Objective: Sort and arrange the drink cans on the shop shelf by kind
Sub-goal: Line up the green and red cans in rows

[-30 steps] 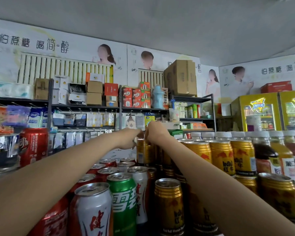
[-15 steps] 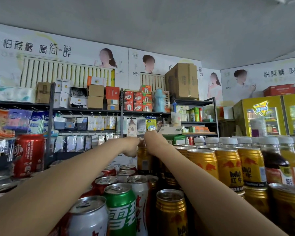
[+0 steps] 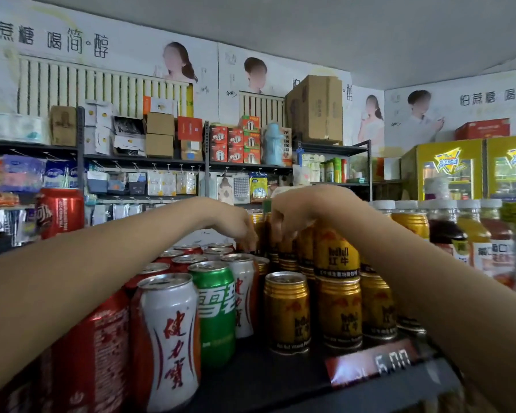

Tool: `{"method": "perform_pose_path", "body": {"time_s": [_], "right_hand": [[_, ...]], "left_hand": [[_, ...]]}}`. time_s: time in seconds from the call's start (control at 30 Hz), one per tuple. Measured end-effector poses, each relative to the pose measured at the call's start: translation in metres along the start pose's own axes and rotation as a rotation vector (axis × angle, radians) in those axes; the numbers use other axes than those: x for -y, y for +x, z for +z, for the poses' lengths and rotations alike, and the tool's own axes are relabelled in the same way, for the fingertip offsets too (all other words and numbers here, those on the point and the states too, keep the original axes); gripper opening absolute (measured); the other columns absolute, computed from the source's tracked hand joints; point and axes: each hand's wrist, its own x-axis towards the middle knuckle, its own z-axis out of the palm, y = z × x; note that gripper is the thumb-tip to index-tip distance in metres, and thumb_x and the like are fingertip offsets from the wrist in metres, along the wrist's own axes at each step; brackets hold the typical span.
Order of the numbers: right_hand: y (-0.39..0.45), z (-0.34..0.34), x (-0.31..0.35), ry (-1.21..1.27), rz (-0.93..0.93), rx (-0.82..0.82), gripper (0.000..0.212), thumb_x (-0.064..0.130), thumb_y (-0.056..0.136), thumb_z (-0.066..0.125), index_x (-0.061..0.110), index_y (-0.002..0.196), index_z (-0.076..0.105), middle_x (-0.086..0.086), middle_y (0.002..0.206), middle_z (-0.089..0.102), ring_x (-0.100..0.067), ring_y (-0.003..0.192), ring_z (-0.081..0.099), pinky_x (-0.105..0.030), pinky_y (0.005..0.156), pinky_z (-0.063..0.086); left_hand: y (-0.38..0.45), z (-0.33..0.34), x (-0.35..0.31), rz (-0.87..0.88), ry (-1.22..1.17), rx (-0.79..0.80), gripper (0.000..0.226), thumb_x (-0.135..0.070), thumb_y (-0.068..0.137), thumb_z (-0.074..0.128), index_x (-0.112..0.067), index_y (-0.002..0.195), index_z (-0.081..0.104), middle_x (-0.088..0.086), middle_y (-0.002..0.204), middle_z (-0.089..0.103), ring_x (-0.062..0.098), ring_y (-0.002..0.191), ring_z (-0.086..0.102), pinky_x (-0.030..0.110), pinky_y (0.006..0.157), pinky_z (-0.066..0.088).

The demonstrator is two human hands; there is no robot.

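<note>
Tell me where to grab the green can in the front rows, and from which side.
Grip the green can by its top rim, coming from above. It stands upright with a white can tight on its left and another close behind right, so its sides look too crowded; only top and front are free.

Both arms out fwd; L hand (image 3: pixel 236 225) & R hand (image 3: pixel 292 213) fingers curled down, close together.

1. The left hand (image 3: pixel 236 225) and right hand (image 3: pixel 292 217) now hang lower, fingers pointing down around the far gold cans (image 3: pixel 264 231) at frame centre.
2. The dark shelf (image 3: pixel 265 380) edge and red price tag (image 3: pixel 373 365) come into view lower right.
</note>
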Motion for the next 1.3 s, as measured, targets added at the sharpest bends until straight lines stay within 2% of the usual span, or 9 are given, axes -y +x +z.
{"method": "perform_pose_path", "body": {"time_s": [0.13,0.3,0.37,0.53,0.77,0.97,1.1,1.2,1.3], "right_hand": [[-0.018,0.017,0.005,-0.222,0.009,0.055,0.031,0.007,0.089,0.056,0.009,0.119,0.061,-0.006,0.12,0.062,-0.023,0.109,0.058,-0.031,0.085,0.049],[-0.031,0.027,0.008,-0.116,-0.056,0.146,0.045,0.024,0.088,0.062,0.007,0.128,0.052,-0.005,0.115,0.065,-0.018,0.106,0.062,-0.027,0.084,0.047],[-0.034,0.035,0.006,-0.11,-0.064,0.135,0.057,0.03,0.085,0.065,0.006,0.132,0.046,-0.005,0.12,0.063,-0.021,0.111,0.059,-0.032,0.09,0.046],[-0.039,0.046,0.003,-0.085,-0.091,0.026,0.036,0.026,0.08,0.07,0.007,0.11,0.063,-0.003,0.112,0.064,-0.02,0.102,0.058,-0.026,0.077,0.044],[-0.05,0.067,-0.008,-0.04,-0.144,-0.236,0.005,0.005,0.084,0.062,0.008,0.088,0.06,-0.007,0.098,0.061,-0.022,0.092,0.06,-0.029,0.076,0.051],[-0.055,0.08,-0.016,0.097,-0.175,-0.369,0.008,0.011,0.083,0.067,0.012,0.09,0.064,0.002,0.095,0.056,-0.012,0.085,0.053,-0.015,0.064,0.044],[-0.048,0.085,-0.014,0.148,-0.169,-0.341,0.015,0.013,0.081,0.068,0.013,0.094,0.061,-0.002,0.099,0.062,-0.016,0.084,0.061,-0.026,0.068,0.053],[-0.05,0.089,-0.012,0.135,-0.171,-0.298,0.029,0.015,0.076,0.073,0.014,0.097,0.053,0.002,0.1,0.055,-0.013,0.082,0.056,-0.021,0.062,0.048],[-0.055,0.091,-0.006,0.103,-0.162,-0.374,0.031,0.014,0.074,0.075,0.017,0.087,0.047,0.006,0.095,0.048,-0.012,0.087,0.048,-0.023,0.07,0.046]], "left_hand": [[0.005,0.018,-0.016,-0.038,0.014,0.141,0.036,-0.033,0.096,0.044,-0.014,0.124,0.057,0.003,0.14,0.044,0.023,0.132,0.036,0.035,0.104,0.028],[0.011,0.026,-0.03,0.029,0.158,0.141,0.033,-0.023,0.097,0.042,-0.008,0.124,0.053,0.006,0.115,0.056,0.018,0.101,0.052,0.029,0.088,0.041],[0.005,0.019,-0.033,0.014,0.25,0.065,0.034,-0.023,0.099,0.038,-0.01,0.127,0.052,0.005,0.123,0.054,0.02,0.109,0.05,0.028,0.09,0.038],[-0.001,0.019,-0.03,-0.077,0.272,0.142,0.039,-0.026,0.1,0.036,-0.012,0.136,0.043,0.007,0.141,0.042,0.023,0.129,0.04,0.034,0.104,0.032],[0.015,0.032,-0.034,-0.129,0.274,0.062,0.035,-0.018,0.098,0.037,-0.004,0.128,0.048,0.01,0.121,0.053,0.023,0.11,0.051,0.034,0.096,0.042],[0.013,0.032,-0.047,-0.072,0.16,0.081,0.036,-0.014,0.098,0.038,-0.008,0.132,0.045,0.009,0.132,0.048,0.022,0.113,0.048,0.029,0.091,0.038],[0.01,0.033,-0.048,-0.046,0.11,0.034,0.037,-0.013,0.097,0.04,-0.009,0.134,0.04,0.008,0.135,0.045,0.022,0.119,0.045,0.028,0.091,0.037],[-0.001,0.027,-0.032,-0.05,0.05,-0.057,0.044,-0.003,0.095,0.038,-0.012,0.138,0.039,0.006,0.144,0.039,0.02,0.13,0.037,0.029,0.104,0.033],[-0.021,0.024,-0.022,-0.03,-0.028,-0.074,0.041,0.0,0.093,0.038,-0.015,0.129,0.052,0.002,0.138,0.045,0.015,0.125,0.041,0.023,0.095,0.034]]}}
